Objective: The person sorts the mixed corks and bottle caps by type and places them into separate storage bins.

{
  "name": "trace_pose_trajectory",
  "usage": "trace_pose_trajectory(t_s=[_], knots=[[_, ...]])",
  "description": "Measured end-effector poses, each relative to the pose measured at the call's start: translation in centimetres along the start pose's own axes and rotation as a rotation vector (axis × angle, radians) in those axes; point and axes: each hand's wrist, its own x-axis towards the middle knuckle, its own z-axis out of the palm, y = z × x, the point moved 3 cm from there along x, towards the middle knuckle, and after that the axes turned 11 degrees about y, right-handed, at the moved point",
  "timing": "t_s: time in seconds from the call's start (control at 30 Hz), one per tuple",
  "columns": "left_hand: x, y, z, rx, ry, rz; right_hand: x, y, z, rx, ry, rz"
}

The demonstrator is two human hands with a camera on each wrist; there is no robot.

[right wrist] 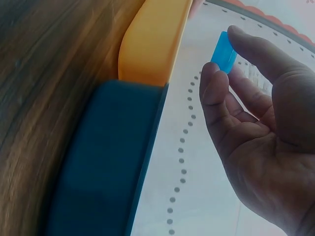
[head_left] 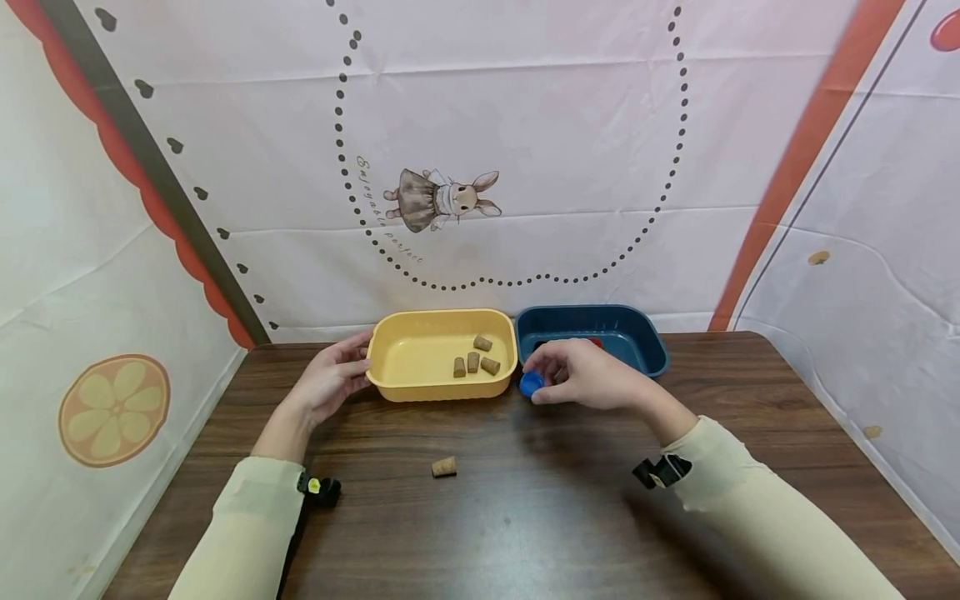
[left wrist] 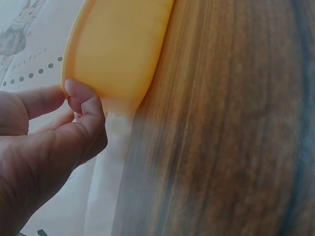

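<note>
My left hand (head_left: 330,382) pinches the left end rim of the yellow tub (head_left: 420,392) between thumb and fingers, a grip also plain in the left wrist view. Several corks (head_left: 491,366) lie in the right half of that tub. Between thumb and fingertips my right hand (head_left: 592,373) holds a blue bottle cap (right wrist: 224,52). In the head view the cap is by the front left corner of the dark blue tub (head_left: 654,337). A red item (head_left: 596,342) shows inside the blue tub, partly hidden by the right hand.
One cork (head_left: 444,467) lies on its side on the brown wooden table (head_left: 510,533), in front of the yellow tub. The two tubs stand side by side against the printed white cloth (head_left: 570,167) at the back.
</note>
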Motion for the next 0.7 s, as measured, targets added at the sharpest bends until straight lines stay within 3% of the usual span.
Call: trace_pose_trajectory(t_s=[0.37,0.7], knots=[[0.0,0.1,-0.1,0.001,0.001,0.0,-0.1,1.5,-1.6,-0.024,0.051,-0.002],[-0.1,0.0,-0.1,0.009,0.003,-0.003,-0.3,3.1,-3.0,-0.043,0.091,0.059]])
